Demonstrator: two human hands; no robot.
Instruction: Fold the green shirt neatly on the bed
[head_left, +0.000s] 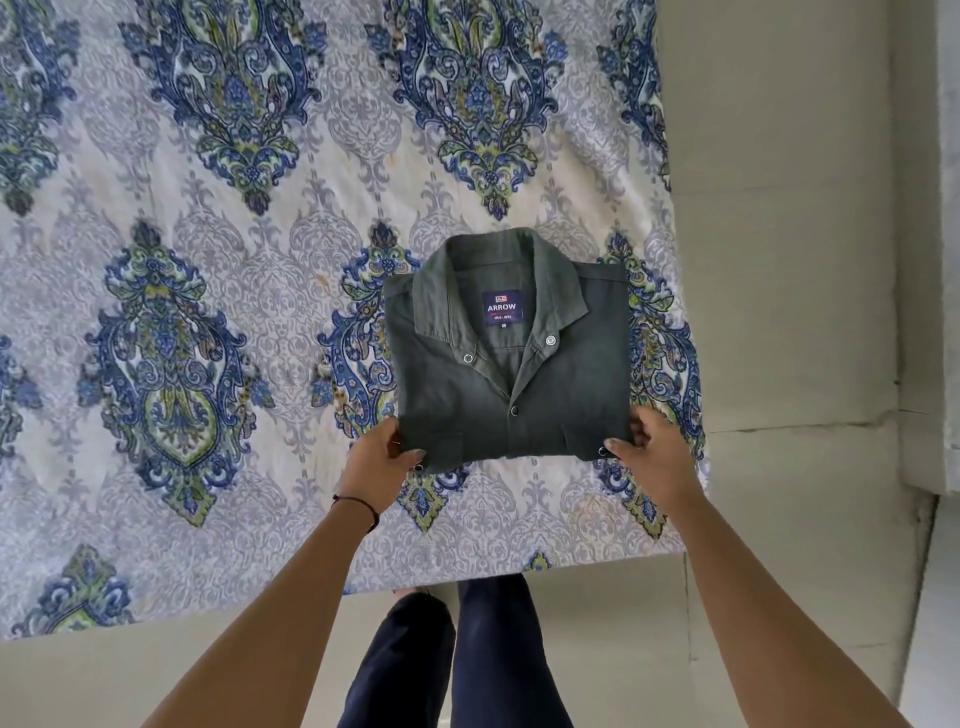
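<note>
Hands (376, 462) (657, 449) pinch folded, square green shirt (519, 395) corners.

Dark green shirt (511, 358) with navy label (502, 308); bedspread (208, 260) pale grey, blue-and-green damask medallions; floor (789, 260) beige; trousers (467, 660) navy.

You hold the green shirt (511, 358), folded into a neat square, collar up, on the patterned bedsheet (208, 312). Your left hand (376, 465) pinches its near left corner and your right hand (652, 452) its near right corner, thumbs on top. A dark cord (358, 503) circles your left wrist.
</note>
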